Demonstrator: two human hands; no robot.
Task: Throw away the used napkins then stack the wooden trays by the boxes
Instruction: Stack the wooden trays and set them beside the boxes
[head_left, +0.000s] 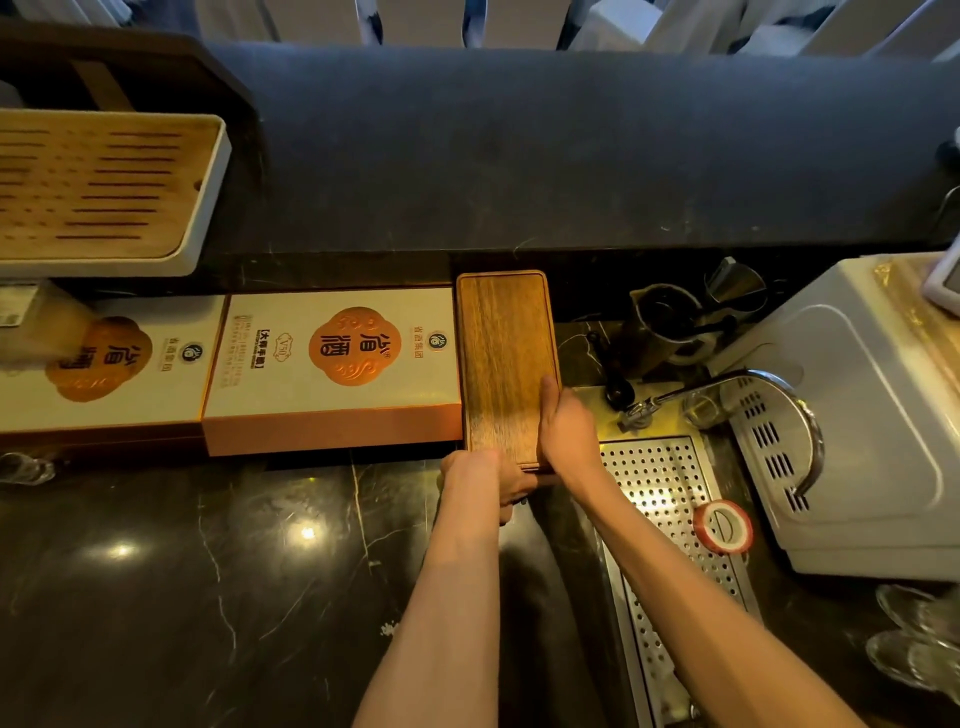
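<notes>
Wooden tray (503, 358) just right of boxes (332, 364), perforated drain panel (670, 499) further right

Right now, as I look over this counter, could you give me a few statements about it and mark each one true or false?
1. The left hand and the right hand both hold the wooden tray. True.
2. The wooden tray lies to the left of the boxes. False: it lies right beside them, on their right.
3. A roll of red tape sits on the perforated metal panel. True.
4. Used napkins lie on the wooden tray. False: no napkins show on it.
5. The slatted tray sits on the black counter next to the faucet. False: it sits up on the raised ledge at the far left.
</notes>
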